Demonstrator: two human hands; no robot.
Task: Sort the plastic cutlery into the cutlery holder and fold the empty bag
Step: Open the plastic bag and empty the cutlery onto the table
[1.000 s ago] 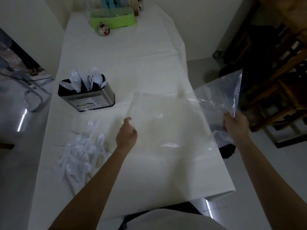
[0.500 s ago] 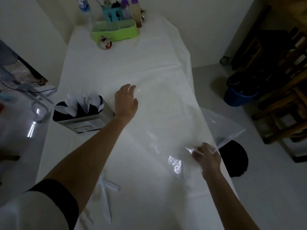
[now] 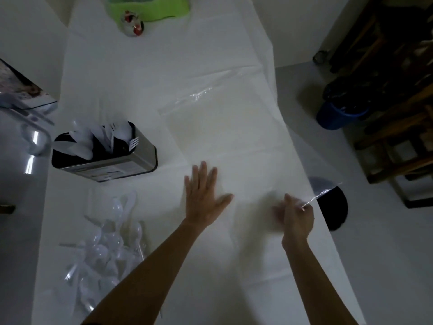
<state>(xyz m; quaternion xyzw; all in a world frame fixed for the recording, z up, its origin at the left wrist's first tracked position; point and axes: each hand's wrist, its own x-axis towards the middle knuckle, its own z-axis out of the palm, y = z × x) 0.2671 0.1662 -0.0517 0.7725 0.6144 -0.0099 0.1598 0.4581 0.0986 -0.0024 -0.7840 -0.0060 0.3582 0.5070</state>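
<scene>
A clear plastic bag (image 3: 225, 118) lies spread flat on the white table (image 3: 112, 71), one corner hanging past the right edge. My left hand (image 3: 205, 195) rests flat on the bag, fingers spread. My right hand (image 3: 296, 213) pinches the bag's near right edge. The metal cutlery holder (image 3: 131, 165) stands at the left with white forks, spoons and knives in it. A heap of loose clear and white plastic cutlery (image 3: 105, 249) lies in front of the holder, left of my left forearm.
A green tray (image 3: 150, 8) and a small red and silver figurine (image 3: 132, 23) sit at the table's far end. A blue bin with a black liner (image 3: 339, 113) and wooden chairs (image 3: 398, 137) stand on the floor to the right. A dark round object (image 3: 337, 207) lies by the table's right edge.
My left hand has slid back toward me along the bag, from beside the holder to the bag's near part. My right hand stays at the right edge, holding the bag.
</scene>
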